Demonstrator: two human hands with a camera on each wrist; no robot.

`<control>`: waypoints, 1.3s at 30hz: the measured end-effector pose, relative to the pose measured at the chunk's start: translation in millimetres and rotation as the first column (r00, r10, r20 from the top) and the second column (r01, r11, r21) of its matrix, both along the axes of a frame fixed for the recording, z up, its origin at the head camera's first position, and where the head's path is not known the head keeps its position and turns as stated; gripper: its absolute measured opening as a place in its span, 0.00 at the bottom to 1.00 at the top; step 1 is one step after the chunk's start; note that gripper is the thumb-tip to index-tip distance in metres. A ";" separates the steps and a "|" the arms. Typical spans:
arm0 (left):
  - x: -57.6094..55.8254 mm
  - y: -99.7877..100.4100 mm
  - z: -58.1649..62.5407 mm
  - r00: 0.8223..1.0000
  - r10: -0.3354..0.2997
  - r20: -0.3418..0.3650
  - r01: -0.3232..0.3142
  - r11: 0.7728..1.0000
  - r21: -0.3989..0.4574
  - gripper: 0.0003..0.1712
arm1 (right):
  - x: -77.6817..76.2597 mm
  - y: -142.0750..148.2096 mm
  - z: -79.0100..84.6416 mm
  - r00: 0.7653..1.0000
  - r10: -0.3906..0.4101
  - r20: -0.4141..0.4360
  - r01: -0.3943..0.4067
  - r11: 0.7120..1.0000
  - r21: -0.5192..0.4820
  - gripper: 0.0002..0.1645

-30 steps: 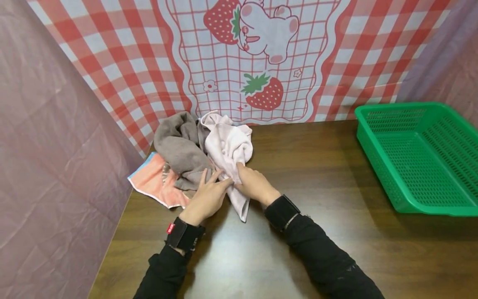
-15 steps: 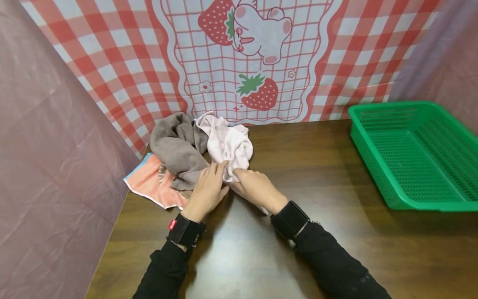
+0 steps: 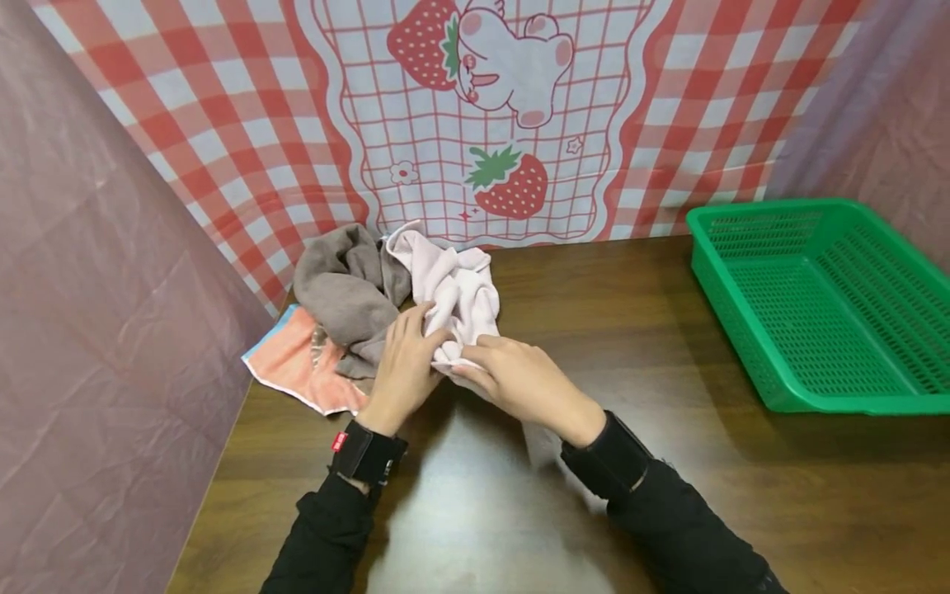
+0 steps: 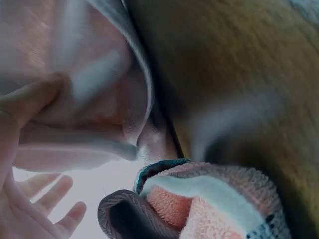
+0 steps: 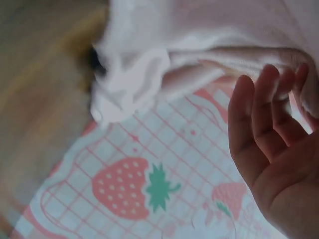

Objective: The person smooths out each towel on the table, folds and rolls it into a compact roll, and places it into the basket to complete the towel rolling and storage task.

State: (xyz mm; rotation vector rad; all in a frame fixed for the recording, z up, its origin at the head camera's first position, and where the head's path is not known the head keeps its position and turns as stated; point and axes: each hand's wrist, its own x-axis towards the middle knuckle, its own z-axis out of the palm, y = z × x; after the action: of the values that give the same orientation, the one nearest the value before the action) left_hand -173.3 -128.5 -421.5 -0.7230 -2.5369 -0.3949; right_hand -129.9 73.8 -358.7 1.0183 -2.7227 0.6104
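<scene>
A crumpled pale pink towel (image 3: 463, 289) lies against the backdrop, its near part raised between both hands. My left hand (image 3: 401, 363) pinches it from the left; in the left wrist view the thumb (image 4: 35, 97) lies on the cloth while three fingers (image 4: 52, 199) spread loosely below. From the right, my right hand (image 3: 527, 384) holds the near edge between thumb and fingers. In the right wrist view its fingertips bend against the pink cloth (image 5: 239, 30). A blurred towel end hangs under the right wrist. The right thumb is hidden in that wrist view.
A bunched grey-brown towel (image 3: 349, 289) lies left of the pink one, partly over a coral towel (image 3: 289, 363) with white and blue edging. At the right stands a green plastic basket (image 3: 787, 363). A red-and-white checked cloth (image 3: 245, 140) hangs behind the wooden table (image 3: 475, 511).
The towel's near end has lifted from the table and swung right under the right wrist. The right hand has shifted right, the left slightly left and away. The head view has turned slightly right.
</scene>
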 end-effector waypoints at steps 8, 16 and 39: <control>-1.0 -0.9 12.5 0.992 -0.094 -0.082 0.097 0.995 0.037 0.23 | 9.3 40.4 28.8 0.997 -0.051 0.060 0.058 0.991 -0.124 0.15; 1.7 -9.8 29.2 0.986 -0.112 -0.124 0.132 0.978 0.163 0.22 | 10.8 86.1 51.0 0.987 -0.133 0.088 0.156 0.920 -0.359 0.13; 3.7 -30.0 60.6 0.973 0.110 -0.205 -0.013 0.906 0.423 0.17 | 22.8 145.2 86.5 0.971 -0.189 0.146 0.209 0.372 -0.905 0.19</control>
State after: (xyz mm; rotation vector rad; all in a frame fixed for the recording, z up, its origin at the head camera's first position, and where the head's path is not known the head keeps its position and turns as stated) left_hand -169.6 -158.5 -360.9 -0.4876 -2.1505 -0.7631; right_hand -107.1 219.0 -272.1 0.3348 -1.8444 1.7809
